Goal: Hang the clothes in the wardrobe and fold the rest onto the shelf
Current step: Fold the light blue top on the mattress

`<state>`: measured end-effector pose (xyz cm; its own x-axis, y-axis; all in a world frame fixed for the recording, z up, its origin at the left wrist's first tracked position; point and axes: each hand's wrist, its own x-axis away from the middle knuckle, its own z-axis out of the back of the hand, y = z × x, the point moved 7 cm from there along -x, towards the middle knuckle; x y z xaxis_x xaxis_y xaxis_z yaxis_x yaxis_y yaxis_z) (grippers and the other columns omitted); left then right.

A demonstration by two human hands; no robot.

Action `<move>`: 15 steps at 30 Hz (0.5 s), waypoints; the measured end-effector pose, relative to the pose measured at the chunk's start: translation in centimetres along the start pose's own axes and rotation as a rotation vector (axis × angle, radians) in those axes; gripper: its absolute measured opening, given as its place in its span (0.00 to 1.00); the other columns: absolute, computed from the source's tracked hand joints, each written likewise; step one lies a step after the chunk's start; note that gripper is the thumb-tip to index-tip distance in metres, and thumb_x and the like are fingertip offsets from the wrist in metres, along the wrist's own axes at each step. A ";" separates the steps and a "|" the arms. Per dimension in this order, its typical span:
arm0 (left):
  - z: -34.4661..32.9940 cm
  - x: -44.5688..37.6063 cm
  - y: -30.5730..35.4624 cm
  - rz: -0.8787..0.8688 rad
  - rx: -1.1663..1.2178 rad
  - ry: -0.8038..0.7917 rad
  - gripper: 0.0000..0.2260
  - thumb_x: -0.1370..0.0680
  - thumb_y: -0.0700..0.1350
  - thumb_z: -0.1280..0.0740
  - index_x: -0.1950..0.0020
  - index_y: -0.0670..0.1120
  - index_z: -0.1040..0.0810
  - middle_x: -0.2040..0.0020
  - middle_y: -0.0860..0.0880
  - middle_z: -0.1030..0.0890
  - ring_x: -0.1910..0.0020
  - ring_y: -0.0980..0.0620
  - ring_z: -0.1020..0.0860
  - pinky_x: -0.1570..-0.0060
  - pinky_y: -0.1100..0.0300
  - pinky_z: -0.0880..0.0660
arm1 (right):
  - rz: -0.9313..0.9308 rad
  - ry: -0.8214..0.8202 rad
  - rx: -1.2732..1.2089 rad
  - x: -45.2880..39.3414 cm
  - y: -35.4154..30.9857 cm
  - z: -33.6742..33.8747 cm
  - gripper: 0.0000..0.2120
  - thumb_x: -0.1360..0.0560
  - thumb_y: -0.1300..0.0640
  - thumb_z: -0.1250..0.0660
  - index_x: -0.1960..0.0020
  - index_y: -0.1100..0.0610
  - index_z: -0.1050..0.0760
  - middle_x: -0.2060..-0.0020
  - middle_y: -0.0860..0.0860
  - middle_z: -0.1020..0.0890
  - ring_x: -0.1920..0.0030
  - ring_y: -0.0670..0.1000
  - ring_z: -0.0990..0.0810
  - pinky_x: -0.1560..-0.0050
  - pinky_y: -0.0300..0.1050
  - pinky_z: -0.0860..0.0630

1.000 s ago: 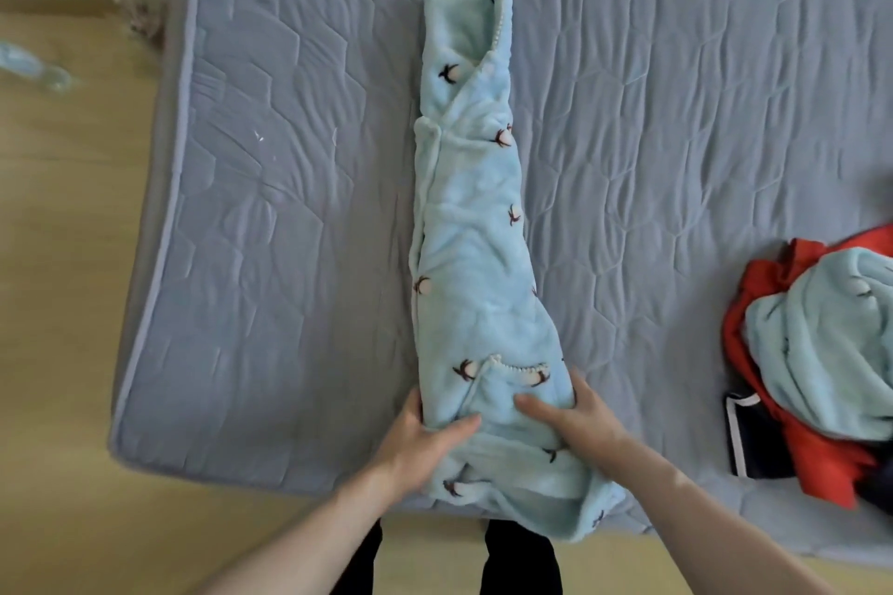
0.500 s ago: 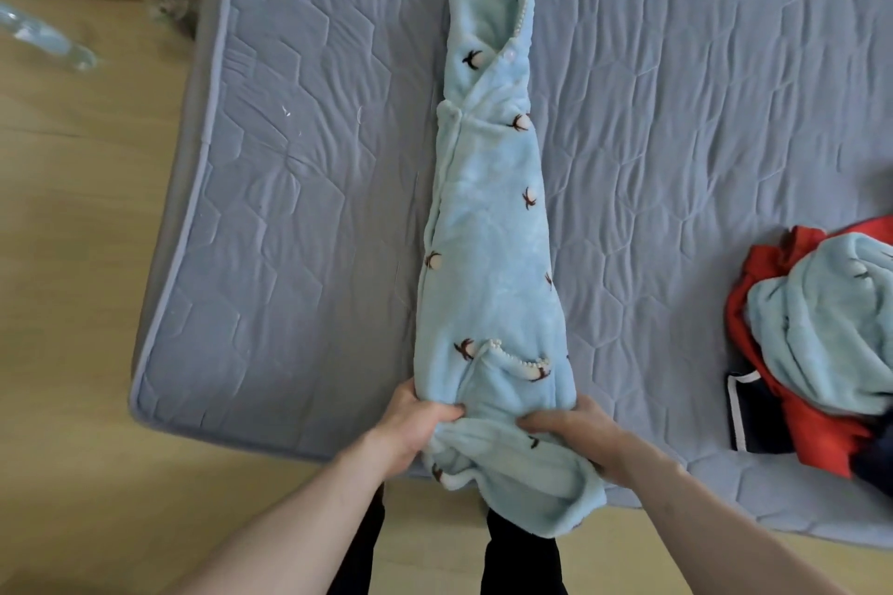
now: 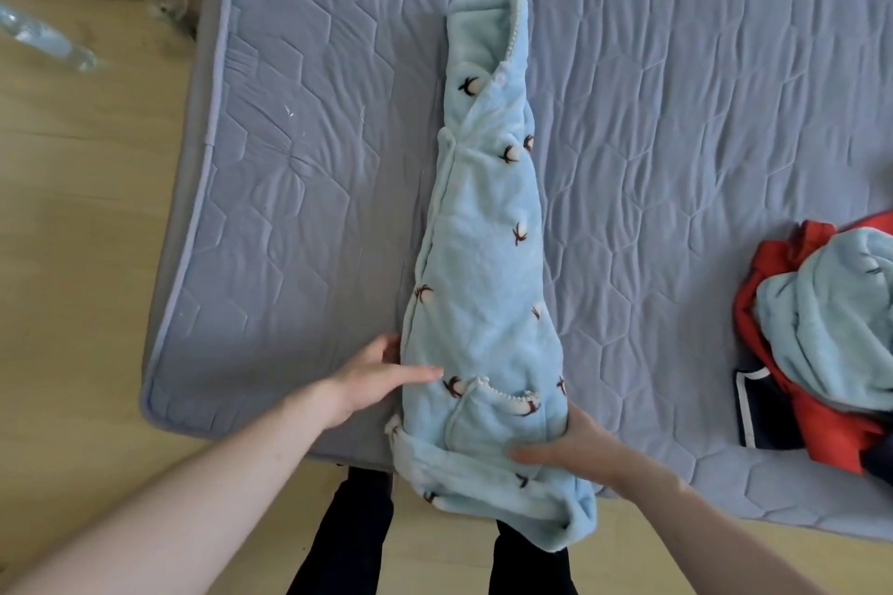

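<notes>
The fleece robe (image 3: 488, 266) lies on the mattress (image 3: 309, 208), its long strip running straight away from both hands: the left hand (image 3: 374, 379) rests flat against its near-left edge, while the right hand (image 3: 577, 447) grips the hem.

No readable text, label, brand, number or sign shows anywhere in the view. The light-blue fleece garment (image 3: 483, 285) carries only small embroidered brown-and-white motifs, not letters. The quilted mattress (image 3: 676, 135) bears plain stitched hexagons, and the pile of clothes (image 3: 821, 343) shows stripes alone, no writing.
</notes>
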<state>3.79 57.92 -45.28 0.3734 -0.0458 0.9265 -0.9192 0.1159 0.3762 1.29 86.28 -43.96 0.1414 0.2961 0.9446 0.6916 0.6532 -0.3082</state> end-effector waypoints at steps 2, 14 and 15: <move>0.0 0.0 1.1 -0.003 -0.045 -0.069 0.46 0.39 0.56 0.16 0.26 0.52 0.33 0.38 0.59 0.20 0.42 0.63 0.21 0.47 0.67 0.25 | -0.064 -0.052 0.088 -0.1 -0.1 0.1 0.32 0.41 0.50 0.15 0.40 0.42 0.23 0.51 0.38 0.13 0.51 0.40 0.15 0.53 0.34 0.19; -2.5 6.3 -1.3 -0.927 -1.068 0.263 0.53 0.31 0.49 0.21 0.16 0.49 0.53 0.16 0.44 0.52 0.18 0.42 0.46 0.23 0.45 0.41 | -0.205 -0.199 -0.302 3.4 -2.8 -0.8 0.29 0.35 0.55 0.23 0.35 0.59 0.21 0.43 0.60 0.15 0.42 0.63 0.15 0.38 0.60 0.20; -3.2 6.4 -0.1 -0.998 -1.102 0.236 0.54 0.32 0.51 0.20 0.16 0.48 0.52 0.17 0.42 0.51 0.18 0.39 0.47 0.23 0.40 0.44 | -0.205 -0.249 -0.332 4.1 -3.4 -1.1 0.28 0.33 0.53 0.23 0.35 0.58 0.20 0.41 0.60 0.15 0.42 0.62 0.16 0.40 0.57 0.19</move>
<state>6.64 60.80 -39.37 0.8813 -0.4098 0.2355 0.2288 0.8059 0.5460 0.28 84.56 -38.93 -0.1680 0.3693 0.9140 0.8828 0.4690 -0.0273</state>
